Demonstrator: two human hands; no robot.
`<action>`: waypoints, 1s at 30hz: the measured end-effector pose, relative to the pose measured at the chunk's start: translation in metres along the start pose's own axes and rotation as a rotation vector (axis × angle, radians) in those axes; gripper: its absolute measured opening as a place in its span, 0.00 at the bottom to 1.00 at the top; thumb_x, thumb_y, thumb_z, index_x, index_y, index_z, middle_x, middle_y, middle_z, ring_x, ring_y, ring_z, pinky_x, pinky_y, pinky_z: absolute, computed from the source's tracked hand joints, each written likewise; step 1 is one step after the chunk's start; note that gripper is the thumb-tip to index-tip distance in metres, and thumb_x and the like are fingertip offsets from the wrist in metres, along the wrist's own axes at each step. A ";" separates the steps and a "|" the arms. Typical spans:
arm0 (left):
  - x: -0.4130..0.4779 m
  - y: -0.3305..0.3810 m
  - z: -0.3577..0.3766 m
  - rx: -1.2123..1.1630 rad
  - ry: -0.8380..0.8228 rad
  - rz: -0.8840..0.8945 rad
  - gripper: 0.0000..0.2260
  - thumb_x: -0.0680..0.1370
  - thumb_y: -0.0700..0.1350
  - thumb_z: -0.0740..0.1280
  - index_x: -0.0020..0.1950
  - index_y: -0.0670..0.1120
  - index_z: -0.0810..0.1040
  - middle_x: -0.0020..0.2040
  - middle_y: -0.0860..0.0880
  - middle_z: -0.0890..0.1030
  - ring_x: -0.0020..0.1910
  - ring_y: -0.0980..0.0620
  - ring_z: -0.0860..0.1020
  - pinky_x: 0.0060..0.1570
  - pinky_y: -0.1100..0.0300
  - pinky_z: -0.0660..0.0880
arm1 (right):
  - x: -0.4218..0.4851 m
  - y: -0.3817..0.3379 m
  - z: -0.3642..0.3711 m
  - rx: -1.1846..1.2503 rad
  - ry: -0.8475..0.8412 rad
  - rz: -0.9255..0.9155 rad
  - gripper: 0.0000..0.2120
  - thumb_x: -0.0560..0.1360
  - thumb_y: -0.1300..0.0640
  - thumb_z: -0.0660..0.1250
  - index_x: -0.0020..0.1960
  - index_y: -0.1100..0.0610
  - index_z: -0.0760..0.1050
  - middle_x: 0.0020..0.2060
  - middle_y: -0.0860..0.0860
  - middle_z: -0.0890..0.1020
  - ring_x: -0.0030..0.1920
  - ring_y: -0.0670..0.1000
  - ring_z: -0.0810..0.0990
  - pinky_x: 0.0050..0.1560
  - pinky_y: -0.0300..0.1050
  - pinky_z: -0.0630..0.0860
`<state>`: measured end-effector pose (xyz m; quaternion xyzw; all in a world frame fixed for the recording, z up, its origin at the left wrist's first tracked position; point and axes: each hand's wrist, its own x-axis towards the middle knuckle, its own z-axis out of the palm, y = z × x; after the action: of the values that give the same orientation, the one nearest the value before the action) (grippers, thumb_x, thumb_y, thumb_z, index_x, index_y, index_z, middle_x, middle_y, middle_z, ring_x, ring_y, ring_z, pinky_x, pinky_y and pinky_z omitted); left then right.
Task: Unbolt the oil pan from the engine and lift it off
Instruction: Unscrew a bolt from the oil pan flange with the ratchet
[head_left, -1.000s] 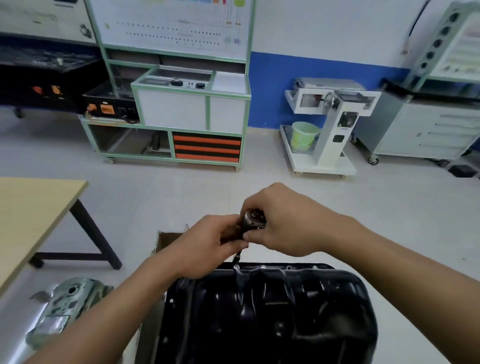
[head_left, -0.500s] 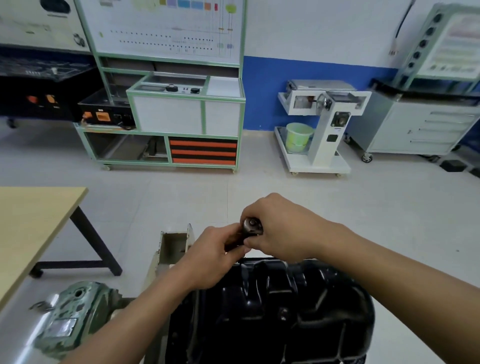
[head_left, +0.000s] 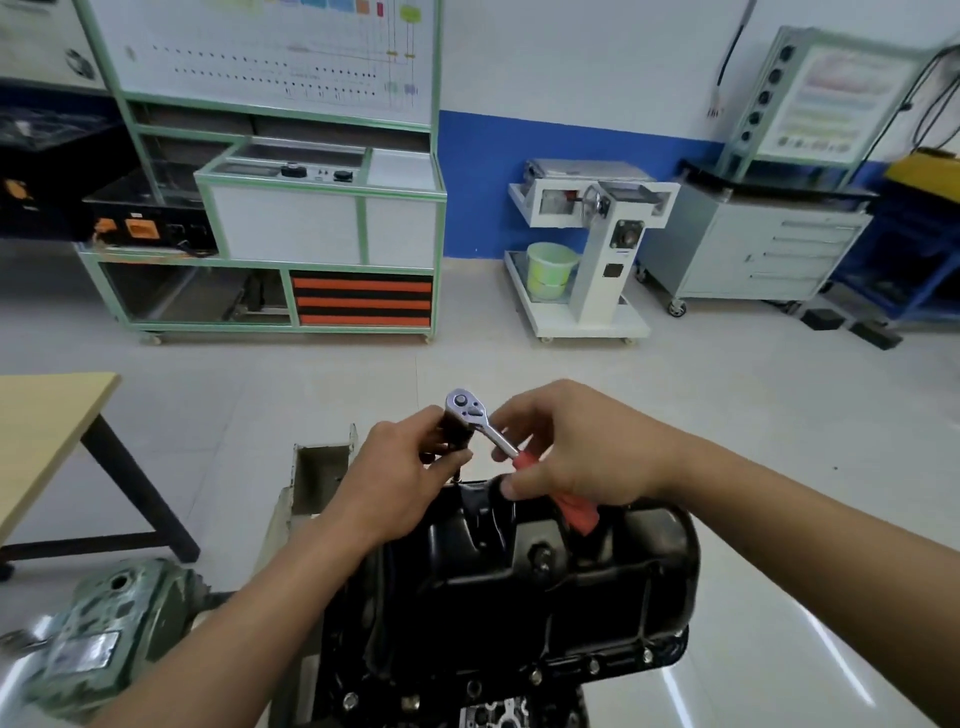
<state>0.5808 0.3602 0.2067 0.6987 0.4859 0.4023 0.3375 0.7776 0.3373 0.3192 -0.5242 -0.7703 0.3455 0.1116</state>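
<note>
**Mia:** Where is the oil pan?

**Tom:** The black oil pan (head_left: 571, 597) sits low in the middle, on top of the engine (head_left: 493, 714). Only a small grey bit of the engine shows. The bottom edge of the picture cuts it off.

**Mia:** Are the bolts in?

**Tom:** Some bolts (head_left: 592, 665) shine along the near rim of the pan. The far rim is behind the hands, so I cannot tell there.

**Mia:** What do the hands hold?

**Tom:** The right hand (head_left: 582, 457) curls round the ratchet wrench (head_left: 488, 431). Its red grip (head_left: 579, 514) goes under the palm and pokes out below. The silver head sticks up between the hands.

**Mia:** And the other one?

**Tom:** The left hand (head_left: 395, 467) pinches the dark socket (head_left: 457, 434) right under the silver head. A thin bit goes down from it to the far rim of the pan. What it touches there is too small to see.

**Mia:** What is in the bottom left corner?

**Tom:** A green-grey machine part (head_left: 98, 623). It is blurry, and the corner cuts it off.
</note>
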 end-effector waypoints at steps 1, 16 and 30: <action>0.000 0.001 0.002 0.041 0.004 0.009 0.10 0.77 0.41 0.75 0.56 0.50 0.82 0.48 0.57 0.86 0.50 0.60 0.84 0.59 0.54 0.80 | -0.005 0.006 -0.002 -0.117 0.014 -0.036 0.14 0.70 0.60 0.75 0.52 0.46 0.82 0.43 0.45 0.85 0.39 0.43 0.82 0.45 0.40 0.79; -0.013 0.023 0.028 -0.180 0.046 -0.023 0.06 0.77 0.39 0.75 0.51 0.48 0.83 0.47 0.52 0.86 0.50 0.55 0.84 0.56 0.62 0.78 | 0.044 0.043 -0.027 -0.567 0.305 -0.504 0.16 0.78 0.57 0.69 0.65 0.49 0.79 0.62 0.44 0.81 0.65 0.46 0.76 0.69 0.54 0.65; 0.012 0.023 0.049 -0.075 0.313 0.044 0.09 0.76 0.48 0.73 0.43 0.62 0.79 0.34 0.54 0.80 0.33 0.54 0.74 0.36 0.60 0.72 | -0.029 0.082 0.012 0.149 0.360 -0.360 0.11 0.70 0.55 0.79 0.50 0.47 0.84 0.40 0.41 0.84 0.40 0.46 0.83 0.38 0.31 0.74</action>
<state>0.6362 0.3611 0.2078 0.6248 0.5020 0.5313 0.2746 0.8440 0.3240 0.2629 -0.4222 -0.7913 0.2771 0.3446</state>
